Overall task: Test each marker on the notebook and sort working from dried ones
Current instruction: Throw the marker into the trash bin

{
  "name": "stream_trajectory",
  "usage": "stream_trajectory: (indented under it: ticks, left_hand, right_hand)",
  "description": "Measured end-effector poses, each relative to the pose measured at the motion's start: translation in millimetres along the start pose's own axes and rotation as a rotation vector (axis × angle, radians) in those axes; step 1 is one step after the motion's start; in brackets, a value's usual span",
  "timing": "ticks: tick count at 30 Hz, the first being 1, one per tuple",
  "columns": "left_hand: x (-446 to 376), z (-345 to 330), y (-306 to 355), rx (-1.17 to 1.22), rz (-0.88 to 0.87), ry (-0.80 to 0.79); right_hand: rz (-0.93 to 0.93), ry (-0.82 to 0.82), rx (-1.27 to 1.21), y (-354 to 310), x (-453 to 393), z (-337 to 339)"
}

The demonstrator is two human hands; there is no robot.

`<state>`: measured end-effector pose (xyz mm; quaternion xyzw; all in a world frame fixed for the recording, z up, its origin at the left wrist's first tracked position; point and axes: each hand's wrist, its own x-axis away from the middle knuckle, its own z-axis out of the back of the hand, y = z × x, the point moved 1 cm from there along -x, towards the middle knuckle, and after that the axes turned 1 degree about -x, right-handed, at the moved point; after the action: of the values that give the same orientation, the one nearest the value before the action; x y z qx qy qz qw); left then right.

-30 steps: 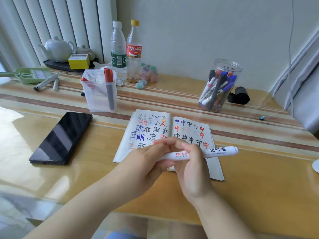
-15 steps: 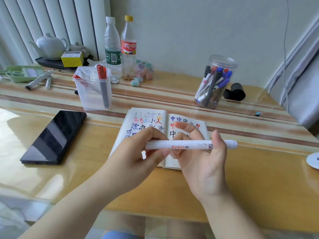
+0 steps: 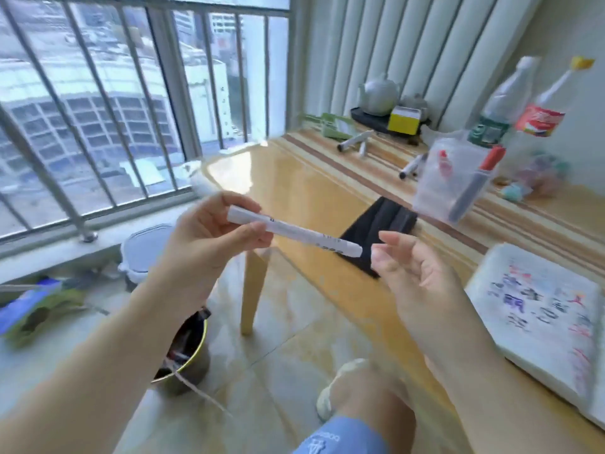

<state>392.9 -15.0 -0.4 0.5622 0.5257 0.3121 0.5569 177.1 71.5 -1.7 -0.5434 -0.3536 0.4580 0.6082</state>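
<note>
My left hand (image 3: pixel 209 237) grips a white marker (image 3: pixel 294 230) by its left end and holds it out past the table's left edge, above the floor. My right hand (image 3: pixel 415 273) is beside the marker's right end, fingers relaxed and apart, touching nothing. The open notebook (image 3: pixel 537 319) with coloured scribbles lies on the table at the right. A clear square container (image 3: pixel 445 185) farther back holds a red-capped marker (image 3: pixel 474 185).
A black phone (image 3: pixel 389 221) lies on the wooden table (image 3: pixel 311 178). On the floor below my left hand stands a yellow-rimmed bin (image 3: pixel 186 352). Two bottles (image 3: pixel 523 103), a teapot (image 3: pixel 379 93) and loose markers (image 3: pixel 355 140) stand at the back. A window railing is at left.
The view has swung left toward the window and floor. My right hand has let go of the marker, which my left hand alone now holds out beyond the table edge.
</note>
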Motion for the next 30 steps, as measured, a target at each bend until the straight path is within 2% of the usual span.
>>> stream_trajectory:
  ticks: [3,7,10,14,17,19,21,25,30]
  left_hand:
    - [27,89,11,-0.119,-0.030,0.284]
    - [68,161,-16,-0.248,0.058,0.510]
    - [92,199,-57,-0.353,0.206,0.628]
    - [100,235,-104,-0.390,0.387,0.753]
    - [82,251,-133,-0.379,0.500,0.698]
    - [67,254,-149,-0.454,0.608,0.629]
    - [55,251,-157,-0.543,0.631,0.627]
    - [44,224,-146,-0.663,0.501,0.551]
    - [23,164,-110,-0.741,0.221,0.402]
  right_hand:
    - [0.093,-0.168,0.008,-3,-7,-78]
    - [-0.042,-0.532,0.008,27,-9,-185]
    - [-0.195,-0.605,0.057,67,-10,-238]
    - [-0.331,-0.631,0.146,105,-7,-261]
    - [-0.348,-0.599,0.185,119,-9,-259]
    - [-0.359,-0.562,0.194,123,-14,-255]
    - [-0.364,-0.538,0.208,124,-19,-249]
    - [-0.354,-0.523,0.215,119,-23,-237]
    - [-0.288,-0.470,0.200,91,-24,-204]
